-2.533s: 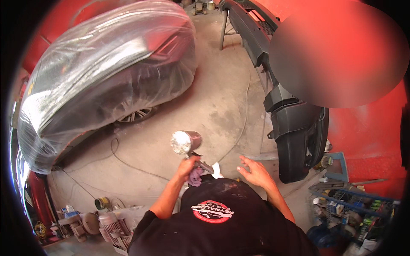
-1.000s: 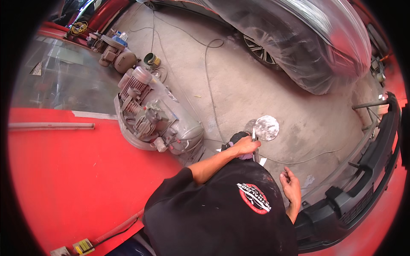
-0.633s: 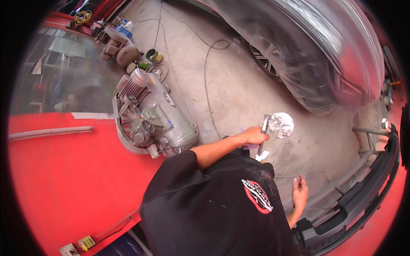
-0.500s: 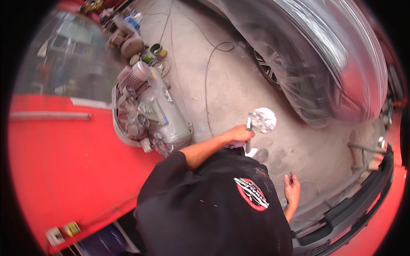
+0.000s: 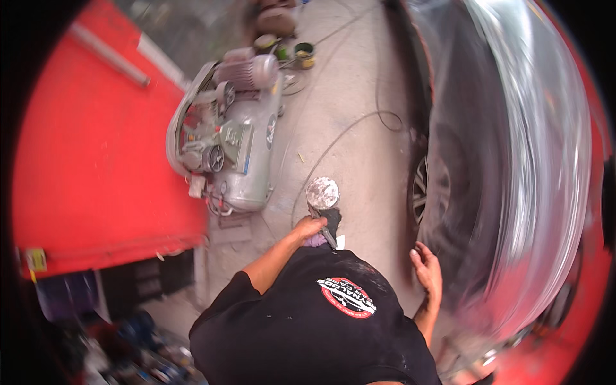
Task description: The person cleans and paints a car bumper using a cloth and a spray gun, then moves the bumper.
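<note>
In front of my belly, my left hand [image 5: 310, 226] is wrapped round the grip of a spray gun [image 5: 327, 236]. The gun's round cup [image 5: 323, 192] points away from me, its lid smeared white and grey. Something purple [image 5: 314, 240] shows just under that hand; I cannot make out whether it is a cloth or a glove. My right hand [image 5: 427, 269] hangs free on the right with its fingers apart and nothing in them. Nearest to it is a car [image 5: 513, 167] draped in clear plastic sheeting, with a spoked wheel [image 5: 419, 189] partly showing.
A grey air compressor [image 5: 247, 141] stands to the left beside a red wall [image 5: 96, 160]. Small tins [image 5: 305, 56] sit beyond it. A thin hose [image 5: 333, 142] curls along the concrete floor between compressor and car. Blurred clutter [image 5: 141, 346] lies at the lower left.
My view has turned, so the car now runs along my right side and the black bumper is gone from sight. The spray gun stays in my left hand; my right hand stays free.
</note>
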{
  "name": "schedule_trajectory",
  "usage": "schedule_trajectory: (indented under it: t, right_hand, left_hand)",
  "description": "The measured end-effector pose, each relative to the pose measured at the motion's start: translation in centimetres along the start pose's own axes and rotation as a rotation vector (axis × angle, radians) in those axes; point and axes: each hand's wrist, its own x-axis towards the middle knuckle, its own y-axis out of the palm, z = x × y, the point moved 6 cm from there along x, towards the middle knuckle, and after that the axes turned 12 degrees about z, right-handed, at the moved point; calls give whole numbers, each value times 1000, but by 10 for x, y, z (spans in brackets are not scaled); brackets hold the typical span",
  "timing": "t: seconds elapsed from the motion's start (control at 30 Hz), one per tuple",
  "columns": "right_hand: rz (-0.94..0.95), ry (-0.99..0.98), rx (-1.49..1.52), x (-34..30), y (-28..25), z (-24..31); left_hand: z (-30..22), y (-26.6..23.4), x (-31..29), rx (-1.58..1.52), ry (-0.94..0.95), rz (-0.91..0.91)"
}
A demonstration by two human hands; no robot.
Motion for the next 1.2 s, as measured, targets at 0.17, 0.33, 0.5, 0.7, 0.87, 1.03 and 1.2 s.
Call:
schedule_trajectory:
  t: [0.17, 0.33, 0.5, 0.7, 0.87, 1.03, 1.2]
  right_hand:
    - [283, -137, -483, 134, 26, 146]
    - [589, -357, -695, 271, 27, 234]
    - [939, -391, -1199, 391, -11, 281]
    - [1104, -557, -1444, 513, -12, 374]
    - [1101, -675, -1436, 614, -52, 435]
    - [1152, -696, -1357, 645, -53, 455]
    - [1302, -661, -1226, 614, -29, 431]
  left_hand:
    - [-72, -54, 14, -54, 61, -164]
    - [-139, -71, 23, 11, -5, -435]
    - [-162, -36, 77, -299, 29, -578]
    - [-204, 55, 106, -943, -17, -884]
    - [-260, 96, 225, -1446, 262, -997]
    - [-306, 86, 224, -1183, 233, -1030]
    - [-306, 73, 227, -810, 88, -1297]
